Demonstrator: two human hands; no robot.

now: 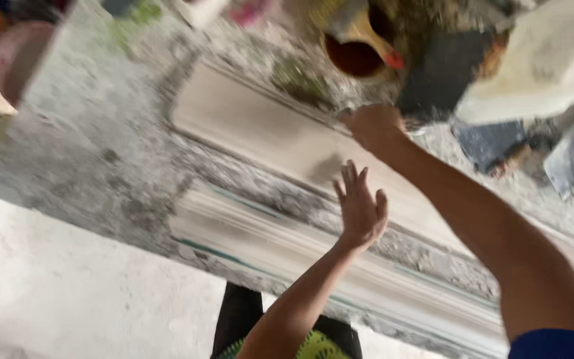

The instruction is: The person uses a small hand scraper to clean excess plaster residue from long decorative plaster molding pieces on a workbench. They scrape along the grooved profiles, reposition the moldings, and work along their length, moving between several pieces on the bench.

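Observation:
The picture is motion-blurred. A long beige tile [254, 126] lies at an angle on rough grey mortar [94, 146]. My right hand [372, 126], on an arm with a blue sleeve, reaches from the lower right and curls its fingers over the tile's far edge. My left hand [360, 207] comes up from the bottom centre with fingers spread, palm down over the tile's near side; whether it touches the tile is unclear. A second pale tile strip [287, 249] with a greenish edge lies parallel, closer to me.
Beyond the tile stand a brown-orange pot [357, 54], a white sack [546, 60] and dark broken slabs [496, 143]. A pinkish bowl [14, 63] sits at the far left. Pale floor [68, 286] fills the lower left. Black and green-yellow cloth [240, 319] shows at the bottom.

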